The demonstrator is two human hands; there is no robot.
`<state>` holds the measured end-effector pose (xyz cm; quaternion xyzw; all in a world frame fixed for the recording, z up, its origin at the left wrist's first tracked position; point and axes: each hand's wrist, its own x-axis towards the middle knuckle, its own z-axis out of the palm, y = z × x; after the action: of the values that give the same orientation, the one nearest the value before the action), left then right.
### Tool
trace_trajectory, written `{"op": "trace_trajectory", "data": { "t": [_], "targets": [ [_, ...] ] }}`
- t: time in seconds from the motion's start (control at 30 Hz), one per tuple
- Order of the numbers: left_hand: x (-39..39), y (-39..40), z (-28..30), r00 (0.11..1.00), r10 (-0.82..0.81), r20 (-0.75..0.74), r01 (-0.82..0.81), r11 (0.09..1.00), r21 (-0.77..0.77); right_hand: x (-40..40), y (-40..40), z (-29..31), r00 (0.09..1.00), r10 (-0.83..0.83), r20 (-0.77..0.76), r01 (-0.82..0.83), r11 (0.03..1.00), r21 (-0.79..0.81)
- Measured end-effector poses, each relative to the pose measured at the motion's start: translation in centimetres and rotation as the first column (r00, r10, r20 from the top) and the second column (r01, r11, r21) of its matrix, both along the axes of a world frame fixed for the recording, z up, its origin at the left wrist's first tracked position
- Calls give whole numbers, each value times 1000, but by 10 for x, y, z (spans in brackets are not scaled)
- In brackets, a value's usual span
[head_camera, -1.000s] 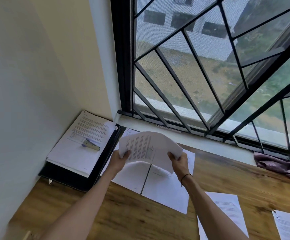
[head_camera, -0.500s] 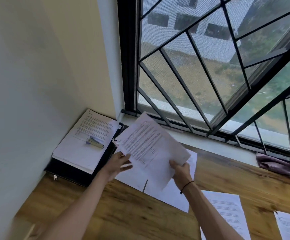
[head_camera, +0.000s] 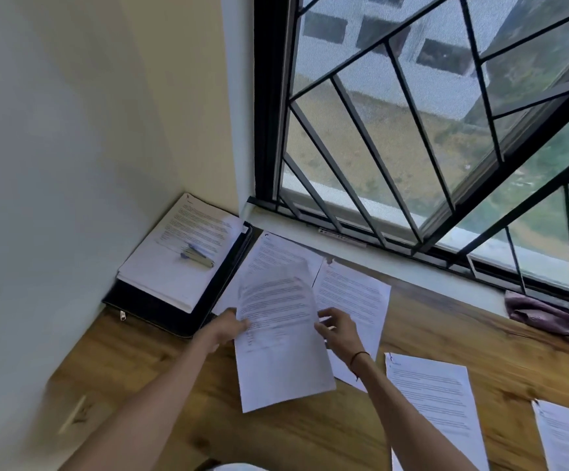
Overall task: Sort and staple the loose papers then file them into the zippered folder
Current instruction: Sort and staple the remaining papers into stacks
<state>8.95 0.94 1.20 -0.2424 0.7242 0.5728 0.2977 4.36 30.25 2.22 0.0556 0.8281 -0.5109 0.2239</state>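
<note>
The left hand holds a printed sheet by its left edge, with the fingers pinching the paper. The top of the sheet is blurry. The right hand is just beside the sheet's right edge. Its fingers are loosely bent, and I cannot tell if they touch the paper. A thin dark band goes round the right wrist.

Under the sheet, two more pages lie side by side on the wooden desk, close to its back edge by the window sill. In the back left corner of the desk, against the wall, lies the black zippered folder, open. A stack of papers rests on it, and a small stapler sits on top of the stack.

Near the front right of the desk lie two other printed sheets: one beside the right arm and one at the right edge of the view. A purple cloth lies bunched at the back right edge.
</note>
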Motion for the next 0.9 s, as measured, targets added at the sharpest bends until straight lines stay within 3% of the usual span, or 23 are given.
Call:
{"op": "trace_trajectory", "data": {
  "t": [0.1,0.17,0.27,0.37,0.63,0.9],
  "targets": [
    [12,5,-9,997,56,-47,-58,997,-43,4,-20,-11,997,-46,-64,57,982,177],
    [16,8,-12,985,129,-113,-147,975,-168,6,-29,-18,996,-71,-57,84,962,258],
    [22,9,-9,947,259,-189,-315,862,-397,9,-42,-24,997,-71,-21,73,924,376],
    [32,8,-9,928,272,-254,-370,750,-548,10,-50,-31,996,-91,-19,90,886,454],
    [32,16,-9,903,341,-261,-429,676,-599,5,-61,-39,993,-115,37,78,842,534],
    [31,11,-12,922,289,-257,-386,635,-669,-7,-69,-36,989,-78,126,-17,786,618]
  ]
}}
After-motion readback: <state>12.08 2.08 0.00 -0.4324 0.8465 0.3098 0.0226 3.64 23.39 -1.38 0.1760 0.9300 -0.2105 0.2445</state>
